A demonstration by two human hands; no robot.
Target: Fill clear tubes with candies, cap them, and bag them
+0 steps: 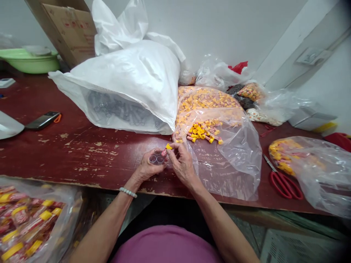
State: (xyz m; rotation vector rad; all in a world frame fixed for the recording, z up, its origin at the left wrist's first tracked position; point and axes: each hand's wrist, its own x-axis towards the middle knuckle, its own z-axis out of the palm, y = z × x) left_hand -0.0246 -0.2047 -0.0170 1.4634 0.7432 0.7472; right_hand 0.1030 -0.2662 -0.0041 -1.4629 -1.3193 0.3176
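My left hand (pixel 150 167) is wrapped round several clear plastic tubes (pixel 157 159), their round open mouths facing up. Between thumb and fingers, my right hand (pixel 182 162) pinches a yellow cap (pixel 169 146) with a red-and-white printed piece below it, held right at the tubes' mouths. Whether that piece has entered a tube I cannot tell. Just beyond my right hand, an open clear plastic bag (pixel 233 153) spills many similar yellow-capped pieces (pixel 201 131). Behind my left hand, a big white sack (pixel 142 69) lies with its mouth toward me, full of clear tubes (pixel 123 111).
Red-handled scissors (pixel 285 184) lie at right beside another bag (pixel 323 175) of yellow pieces. At lower left is a lined container of filled, yellow-capped tubes (pixel 33 219). A phone (pixel 42 120), green basin (pixel 30 62) and cardboard box (pixel 71 33) stand left on the worn red table (pixel 68 153).
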